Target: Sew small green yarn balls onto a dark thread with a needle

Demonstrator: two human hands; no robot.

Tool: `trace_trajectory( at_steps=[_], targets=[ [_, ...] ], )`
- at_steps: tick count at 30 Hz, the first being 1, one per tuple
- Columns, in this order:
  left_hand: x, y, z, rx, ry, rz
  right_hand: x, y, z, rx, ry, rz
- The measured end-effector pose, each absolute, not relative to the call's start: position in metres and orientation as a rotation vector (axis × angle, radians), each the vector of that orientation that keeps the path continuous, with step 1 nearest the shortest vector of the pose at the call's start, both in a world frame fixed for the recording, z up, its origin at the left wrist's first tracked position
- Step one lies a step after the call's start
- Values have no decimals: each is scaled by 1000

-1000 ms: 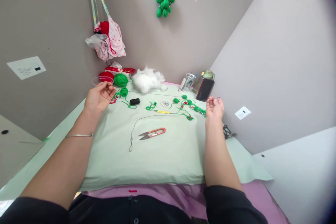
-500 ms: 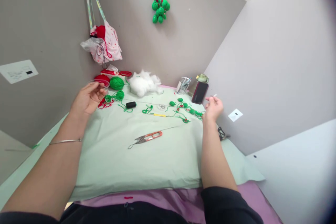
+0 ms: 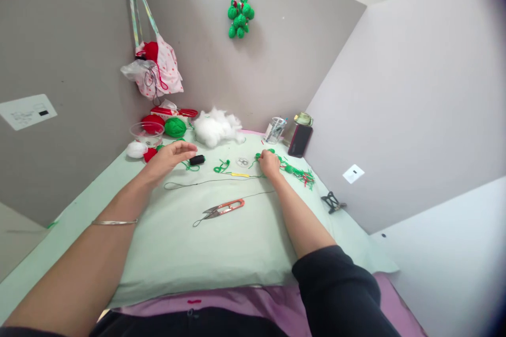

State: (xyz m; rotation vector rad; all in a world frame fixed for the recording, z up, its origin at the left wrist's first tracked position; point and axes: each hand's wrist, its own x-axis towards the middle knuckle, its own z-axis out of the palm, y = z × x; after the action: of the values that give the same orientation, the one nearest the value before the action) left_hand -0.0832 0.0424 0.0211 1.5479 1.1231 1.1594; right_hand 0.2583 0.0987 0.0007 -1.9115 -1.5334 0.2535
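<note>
My left hand (image 3: 171,159) is stretched out with nothing visible in it, its fingertips beside a black spool of thread (image 3: 197,160). Over the small green crocheted balls (image 3: 290,169), my right hand (image 3: 270,164) has its fingers curled closed; whatever they pinch is hidden. A dark thread (image 3: 209,182) with a loop at its left end runs across the cloth towards the right hand. Between the hands lie a yellow-handled crochet hook (image 3: 240,174), a green yarn piece (image 3: 222,166) and a small clear round case (image 3: 242,162). Orange thread snips (image 3: 224,208) rest nearer to me.
White stuffing (image 3: 217,127), green yarn ball (image 3: 175,127) and a clear tub (image 3: 136,129) stand at the back. A red and white piece (image 3: 137,150) lies by the tub. A phone (image 3: 300,140) leans near a clear cup (image 3: 275,131). A black clip (image 3: 332,202) lies right.
My left hand has moved right and nearer from the tub to the spool. My right hand has swung left from beside the phone to the green balls. The looped thread now lies on the cloth.
</note>
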Motion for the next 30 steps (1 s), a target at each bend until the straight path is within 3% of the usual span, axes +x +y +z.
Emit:
trace_trajectory(
  at_steps=[4,10,15,25,30],
  targets=[
    [-49,33,11,1496,1061,1354,237,69,15,-1798,-1672,351],
    [-19,4,15,1909,772,1190,193,16,30,-1142,-1791,1245],
    [-21,3,15,1821,814,1141,185,7,25,-1007,-1556,1542],
    [-11,4,15,1038,711,1120,189,10,28,-1036,-1347,1151],
    [-11,2,16,939,676,1146,185,5,26,-1036,-1418,952]
  ],
)
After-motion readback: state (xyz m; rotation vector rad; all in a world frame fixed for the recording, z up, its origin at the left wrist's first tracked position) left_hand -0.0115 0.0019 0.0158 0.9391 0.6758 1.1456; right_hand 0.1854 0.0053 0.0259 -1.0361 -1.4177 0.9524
